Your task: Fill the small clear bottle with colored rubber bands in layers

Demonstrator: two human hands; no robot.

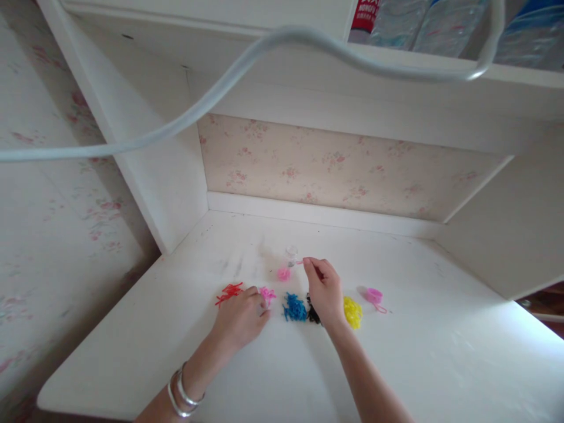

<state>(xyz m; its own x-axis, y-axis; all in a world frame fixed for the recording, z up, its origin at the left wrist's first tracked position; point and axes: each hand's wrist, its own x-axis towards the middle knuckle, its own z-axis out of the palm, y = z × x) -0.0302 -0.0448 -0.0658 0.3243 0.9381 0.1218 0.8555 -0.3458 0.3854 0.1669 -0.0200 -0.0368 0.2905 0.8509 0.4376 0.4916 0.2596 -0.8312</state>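
A white desk (418, 352) holds a row of small rubber-band heaps. From left to right they are a red pile (229, 292), a pink pile (267, 294), a blue pile (294, 308), a black pile (312, 314) and a yellow pile (352, 312). The right hand (325, 292) reaches over the black pile, thumb and forefinger pinched on a thin pink band (299, 262) just beside a small clear jar (291, 254) – a smaller pink clump (284, 274) lies below it. The left hand (241, 318) rests knuckles up, fingers curled at the pink pile – whether they grip anything cannot be told. A pink lid (374, 295) lies further right.
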